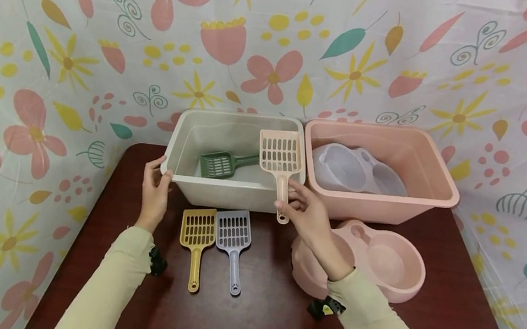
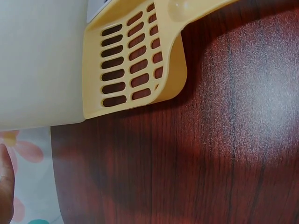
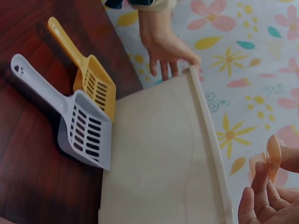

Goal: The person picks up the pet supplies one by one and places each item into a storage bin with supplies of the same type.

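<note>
My right hand holds a pale peach litter scoop by its handle, raised over the front right of a white litter box. At that box's front left corner, my left hand grips the rim with fingers and thumb. Inside the box lies a green litter scoop. Before it, a yellow scoop and a lavender scoop lie side by side on the table. The right wrist view shows the left hand at the rim, and part of the right hand with the held scoop's handle.
Right beside the white box stands a pink litter box, with a lavender double bowl inside. A pink double bowl sits before it, partly behind my right forearm. Everything rests on a dark wooden table, against a flowered cloth.
</note>
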Tool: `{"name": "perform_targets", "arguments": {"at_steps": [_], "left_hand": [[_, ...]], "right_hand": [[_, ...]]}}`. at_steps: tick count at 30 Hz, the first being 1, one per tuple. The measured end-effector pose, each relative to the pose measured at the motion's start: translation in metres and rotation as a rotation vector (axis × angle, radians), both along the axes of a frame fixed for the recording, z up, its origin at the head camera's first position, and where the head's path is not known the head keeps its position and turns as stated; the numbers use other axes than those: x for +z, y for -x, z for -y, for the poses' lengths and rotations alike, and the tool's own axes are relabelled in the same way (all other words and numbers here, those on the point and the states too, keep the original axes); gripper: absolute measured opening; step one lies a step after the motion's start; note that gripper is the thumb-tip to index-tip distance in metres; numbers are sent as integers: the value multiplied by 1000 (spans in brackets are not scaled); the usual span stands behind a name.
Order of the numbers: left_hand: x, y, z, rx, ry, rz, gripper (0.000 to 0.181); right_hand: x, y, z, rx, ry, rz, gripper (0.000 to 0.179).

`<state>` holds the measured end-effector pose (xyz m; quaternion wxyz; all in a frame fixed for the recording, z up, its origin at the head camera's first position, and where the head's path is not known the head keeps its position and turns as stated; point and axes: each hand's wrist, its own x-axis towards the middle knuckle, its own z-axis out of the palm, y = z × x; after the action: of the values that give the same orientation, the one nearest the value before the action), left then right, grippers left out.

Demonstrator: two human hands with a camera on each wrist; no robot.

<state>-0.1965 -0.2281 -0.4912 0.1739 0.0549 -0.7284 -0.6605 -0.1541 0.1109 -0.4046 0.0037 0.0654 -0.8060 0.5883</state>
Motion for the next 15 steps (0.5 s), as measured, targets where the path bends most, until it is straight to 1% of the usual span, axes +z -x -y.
{"name": "perform_targets", "arguments": {"at_steps": [5, 7, 11, 15], "left_hand": [[20, -8, -6, -16, 6, -3, 45], [26, -11, -8, -16, 12, -1, 45], [27, -12, -9, -18, 9, 7, 45], [25, -13, -8, -26, 9, 3, 45]], "right_hand": [[1, 12, -1, -2, -29, -13, 59], [0, 16, -2, -6, -56, -16, 58], [0, 24, -3, -7, -113, -12, 57], [1, 33, -3, -9, -129, 3, 57]]}}
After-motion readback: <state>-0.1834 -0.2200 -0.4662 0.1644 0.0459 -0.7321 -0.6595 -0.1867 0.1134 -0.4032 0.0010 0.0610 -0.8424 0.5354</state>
